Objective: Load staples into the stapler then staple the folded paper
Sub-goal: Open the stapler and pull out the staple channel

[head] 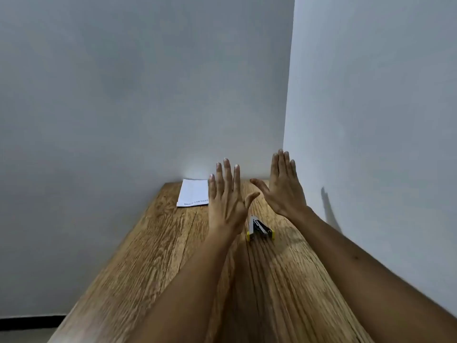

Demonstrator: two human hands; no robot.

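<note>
Both hands up, fingers spread flat, left hand (pixel 226 194) and right hand (pixel 284 186) holding nothing. The stapler (pixel 259 230) lies on the wooden table (pixel 148 256) beneath them, folded paper (pixel 194 193) by the wall. Best grip: steady its base, then open the top.

Single view only, head-mounted wide-angle, so no overlap with any other camera. It looks forward and down along the wooden bench (pixel 153 256), which runs from 6 o'clock toward a wall corner at about 1 o'clock. Pitch is shallow: walls fill the upper half, the bench the lower. Both forearms enter from 5–6 o'clock, left hand (pixel 228 196) and right hand (pixel 284 188) raised near centre frame, close to the lens. Far bench end with the folded paper (pixel 194 193) sits at mid-distance, 11 o'clock of the hands. Edges show wide-angle stretch.
</note>
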